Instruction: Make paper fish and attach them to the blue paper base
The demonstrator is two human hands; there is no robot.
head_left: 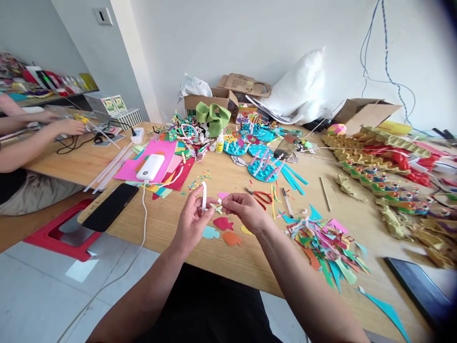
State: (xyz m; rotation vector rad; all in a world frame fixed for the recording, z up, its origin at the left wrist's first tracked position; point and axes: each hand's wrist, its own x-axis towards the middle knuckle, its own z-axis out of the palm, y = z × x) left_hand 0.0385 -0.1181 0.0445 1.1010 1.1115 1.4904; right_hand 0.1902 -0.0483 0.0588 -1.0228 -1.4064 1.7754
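Two bare forearms (298, 274) reach over one bench (246, 262). The left hand (193, 215) grips one white strip (204, 196); the right hand (243, 209), close by, pinches one small pale piece (216, 208) between them. Beneath lie three paper fish (223, 223), blue, red and orange. Beyond: one red-handled tool (264, 194), one pen (287, 202).

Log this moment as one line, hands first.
left hand: holding narrow white strip | right hand: at small pale piece | near hands: red fish-shaped paper cutout, orange fish-shaped paper cutout | surface: light-brown wooden table
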